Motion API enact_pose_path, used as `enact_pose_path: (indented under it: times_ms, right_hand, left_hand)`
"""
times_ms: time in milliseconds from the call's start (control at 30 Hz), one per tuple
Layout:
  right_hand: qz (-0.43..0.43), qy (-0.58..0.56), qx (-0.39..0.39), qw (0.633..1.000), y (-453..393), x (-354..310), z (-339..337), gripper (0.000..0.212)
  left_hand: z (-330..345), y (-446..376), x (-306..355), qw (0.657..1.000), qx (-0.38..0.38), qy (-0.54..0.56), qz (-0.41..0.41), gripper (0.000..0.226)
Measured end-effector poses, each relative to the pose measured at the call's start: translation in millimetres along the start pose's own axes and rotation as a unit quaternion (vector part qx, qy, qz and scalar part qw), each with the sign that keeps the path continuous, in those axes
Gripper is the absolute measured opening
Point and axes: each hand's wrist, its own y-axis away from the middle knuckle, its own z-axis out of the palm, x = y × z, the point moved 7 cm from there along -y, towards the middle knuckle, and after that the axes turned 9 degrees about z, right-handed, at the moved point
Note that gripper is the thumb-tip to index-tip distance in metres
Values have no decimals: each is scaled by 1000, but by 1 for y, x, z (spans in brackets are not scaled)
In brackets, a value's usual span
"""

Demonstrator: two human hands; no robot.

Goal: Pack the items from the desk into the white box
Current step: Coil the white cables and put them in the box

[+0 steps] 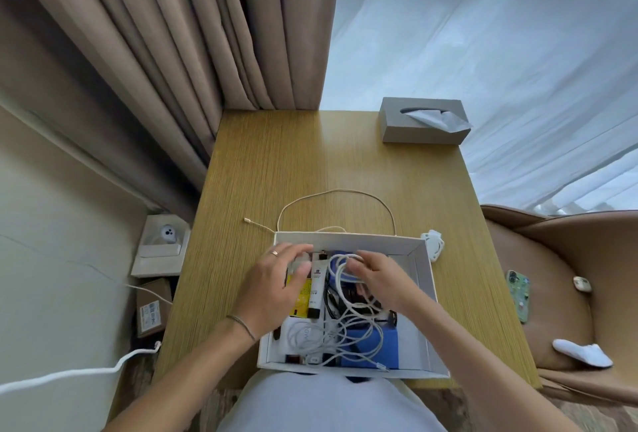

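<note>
Box: white box (pixel 424 271) sits at the near edge of the bench (pixel 310 162), already holding tubes and cords.
Left hand (pixel 276 288): fingers spread, pressing on the tubes.
Right hand (pixel 378 278): pinching a white cable (pixel 340 324) loop.
Left out: beige cord (pixel 336 194) beyond the box.
Tip: coil the cable flat before letting go.

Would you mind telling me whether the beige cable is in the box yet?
Out: the beige cable loops on the desk behind the box.
</note>
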Motion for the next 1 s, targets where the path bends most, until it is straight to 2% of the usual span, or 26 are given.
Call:
enact_pose_path:
  times_ms: [67, 133, 267, 433, 633, 800, 933, 1000]
  right_hand:
    - [-12, 175, 34, 984, -9, 8, -6, 32]
    - [-25, 290, 61, 955, -18, 13, -8, 35]
    - [-33, 384, 68, 920, -33, 24, -4, 37]
    - [11, 368, 92, 925, -33, 34, -7, 45]
    - [50, 342, 117, 931, -23, 22, -18, 48]
    - [56, 348, 74, 933, -8, 0, -36, 54]
    - [34, 320, 129, 938, -1, -36, -68, 70]
    - [15, 280, 169, 945, -3, -51, -85, 58]
  left_hand:
    - [-11, 3, -5, 995, 11, -91, 36, 31]
    - [-12, 6, -15, 988, 8, -145, 43, 28]
    - [-4, 12, -27, 987, 2, -158, 22, 31]
    - [3, 17, -30, 989, -3, -147, 13, 31]
    - [-1, 10, -24, 991, 26, -126, 27, 31]
    - [-10, -12, -3, 992, 56, -102, 55, 29]
    - [-14, -41, 12, 993, 47, -83, 67, 27]
    - [-14, -59, 14, 995, 31, -78, 62, 25]
